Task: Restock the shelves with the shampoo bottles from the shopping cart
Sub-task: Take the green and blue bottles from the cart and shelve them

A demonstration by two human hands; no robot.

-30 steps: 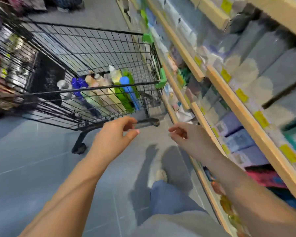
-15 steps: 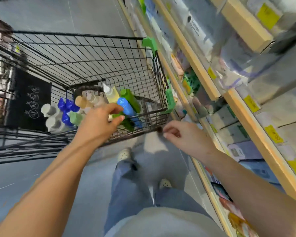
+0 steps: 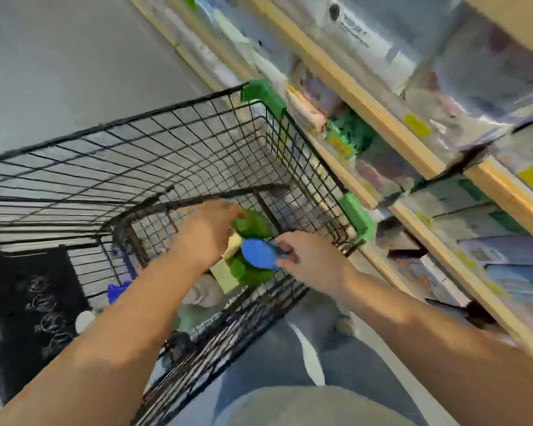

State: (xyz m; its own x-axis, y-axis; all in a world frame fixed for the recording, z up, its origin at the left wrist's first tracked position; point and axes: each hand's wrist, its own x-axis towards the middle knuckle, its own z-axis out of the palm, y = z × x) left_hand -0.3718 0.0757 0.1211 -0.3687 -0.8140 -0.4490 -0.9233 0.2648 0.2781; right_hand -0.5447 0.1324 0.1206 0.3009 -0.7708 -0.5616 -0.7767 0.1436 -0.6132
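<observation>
- The blue plastic shampoo bottle (image 3: 258, 253) lies at centre frame, in the near corner of the black wire shopping cart (image 3: 154, 167), among other bottles.
- The right hand (image 3: 311, 259) pinches its far end with curled fingers.
- The left hand (image 3: 206, 232) reaches in just left of it, fingertips on a green plastic bottle (image 3: 254, 226); whether it grips is too blurred to tell.
- A second green bottle (image 3: 246, 270) sits below the blue one.
- Wooden shelves (image 3: 366, 106) of blurred packages fill the right side, just beside the cart.
</observation>
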